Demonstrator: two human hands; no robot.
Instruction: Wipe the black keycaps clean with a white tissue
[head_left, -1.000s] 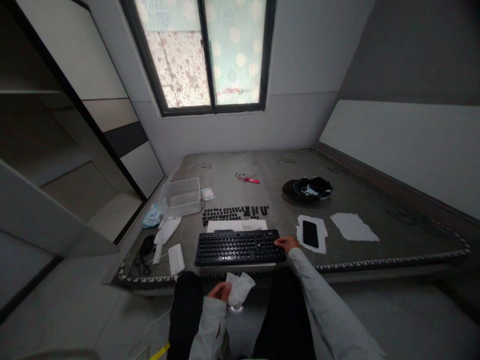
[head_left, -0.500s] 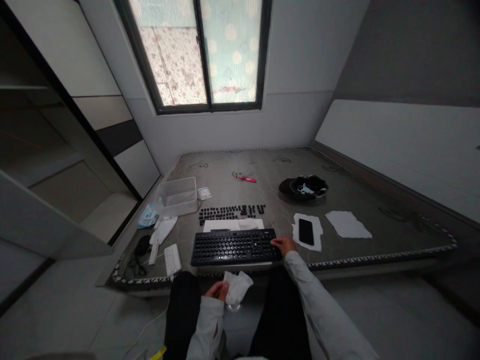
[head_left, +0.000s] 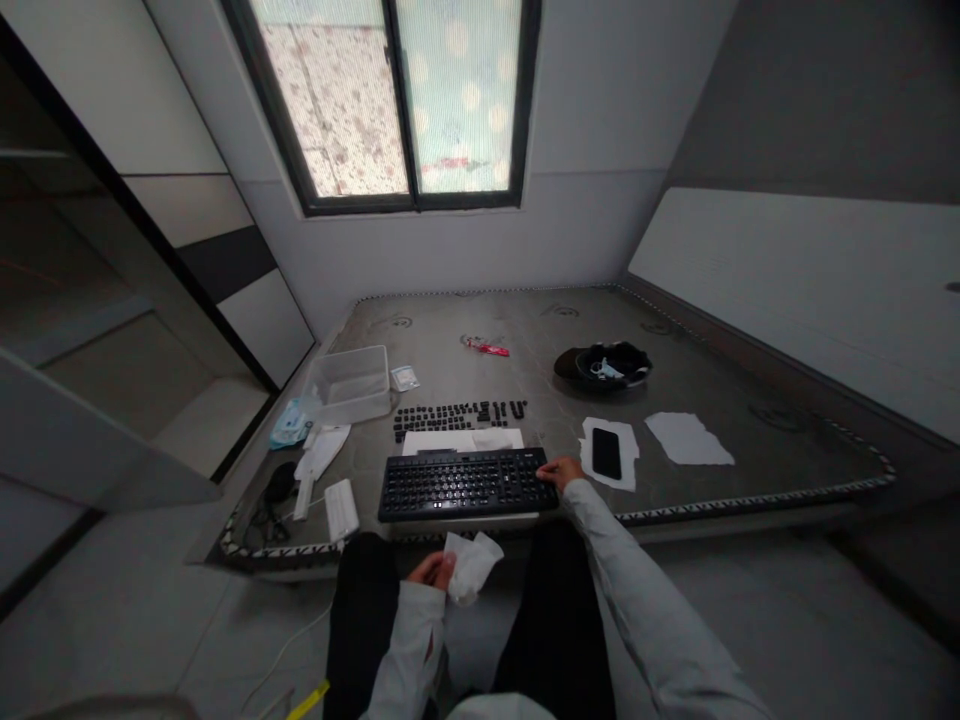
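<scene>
The black keyboard point(head_left: 466, 484) lies at the near edge of a bare mattress point(head_left: 750, 440), right in front of the seated person. The right hand point(head_left: 561, 471) rests on the keyboard's right end, fingers curled over the corner keys; whether its grip actually closes on the frame cannot be told. The left hand point(head_left: 433, 570) is below the keyboard, over the lap, its grip closed on a crumpled white tissue point(head_left: 469, 565).

Just behind the keyboard lies a white sheet point(head_left: 461, 441), and behind that, rows of loose black keycaps point(head_left: 459, 412). Right of the keyboard, close to the right hand, a black phone point(head_left: 605, 453) sits on a scrap of white paper point(head_left: 626, 440); another white scrap point(head_left: 688, 439) lies further right. Left of the keyboard are a small white device point(head_left: 341, 508) and a black mouse point(head_left: 279, 482). Behind and left stands a clear plastic tub point(head_left: 349, 384); well behind and right, a dark cap point(head_left: 604, 363).
</scene>
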